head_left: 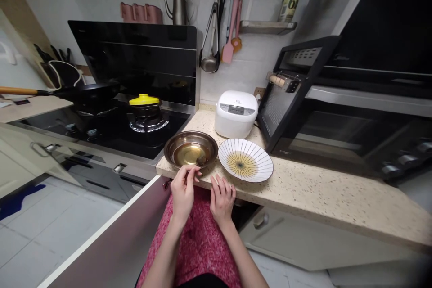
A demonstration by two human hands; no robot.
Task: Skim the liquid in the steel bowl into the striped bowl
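Observation:
A metal bowl [170, 146] holding clear yellowish liquid stands at the counter's front edge. My left hand [182, 191] is at its near rim, thumb and fingers pinched together. What they hold, if anything, is too small to make out. Just beyond the fingertips, a small dark rounded thing [201, 160] shows inside the bowl. To the right, a white plate with dark radiating lines [261, 157] has a yellow liquid-like patch in its middle. My right hand [222, 198] lies on the counter edge in front of the plate, fingers stretched out and holding nothing.
Behind the plate stands a white rice cooker [236, 117]. On the left hob are a pot with a yellow lid [144, 100] and a long-handled wok [91, 92]. An oven [354, 135] is on the right. A cabinet door [114, 234] hangs open at left.

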